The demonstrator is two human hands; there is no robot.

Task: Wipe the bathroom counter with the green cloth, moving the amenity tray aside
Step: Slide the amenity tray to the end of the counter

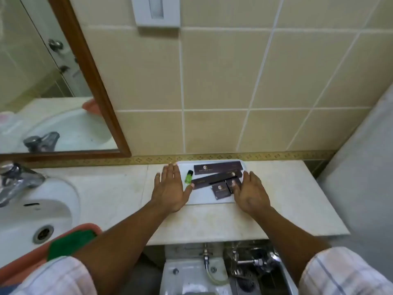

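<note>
A white amenity tray (205,199) lies on the beige counter (287,192) against the tiled wall. It carries several dark boxes (217,168) and a small green bottle (188,176). My left hand (171,188) lies flat, fingers spread, over the tray's left edge. My right hand (249,191) rests flat at the tray's right edge, its fingers touching a small dark box. Neither hand visibly grips the tray. The green cloth (70,243) sits in an orange basin (23,262) at the lower left, away from both hands.
A white sink (32,211) with a chrome tap (14,179) takes up the counter's left end. A wood-framed mirror (100,88) hangs above it. Below the counter's front edge are a toilet cistern (187,271) and chrome pipes (253,260). A soap dispenser (157,11) is on the wall.
</note>
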